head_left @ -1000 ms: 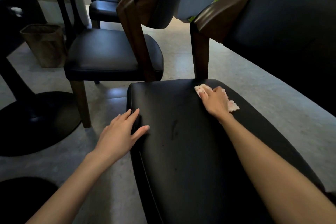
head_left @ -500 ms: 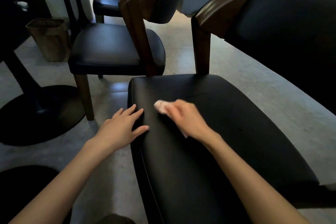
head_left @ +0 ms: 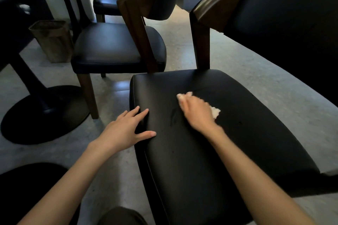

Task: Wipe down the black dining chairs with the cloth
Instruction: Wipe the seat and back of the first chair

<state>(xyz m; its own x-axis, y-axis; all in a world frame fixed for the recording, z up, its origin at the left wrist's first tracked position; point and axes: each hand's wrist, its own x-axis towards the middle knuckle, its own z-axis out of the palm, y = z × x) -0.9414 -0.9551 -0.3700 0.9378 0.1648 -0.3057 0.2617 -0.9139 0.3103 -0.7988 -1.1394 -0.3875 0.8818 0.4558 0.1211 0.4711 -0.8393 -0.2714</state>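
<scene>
A black padded chair seat (head_left: 237, 133) with a dark wooden back post fills the middle of the view. My right hand (head_left: 196, 110) presses a small pale cloth (head_left: 215, 112) onto the seat's middle; the cloth shows at the fingertips and beside the palm. My left hand (head_left: 126, 129) rests flat on the seat's left edge, fingers spread. A second black chair (head_left: 113, 47) stands behind it to the left.
A round black table base (head_left: 43, 115) sits on the grey floor at the left. A brown paper bag (head_left: 53, 40) stands behind it. More black chairs (head_left: 106, 3) line up at the back. A large dark backrest (head_left: 292, 23) looms at the right.
My right hand swept the cloth from the seat's far side to its left, then back toward the middle. My left hand stayed on the seat's edge.
</scene>
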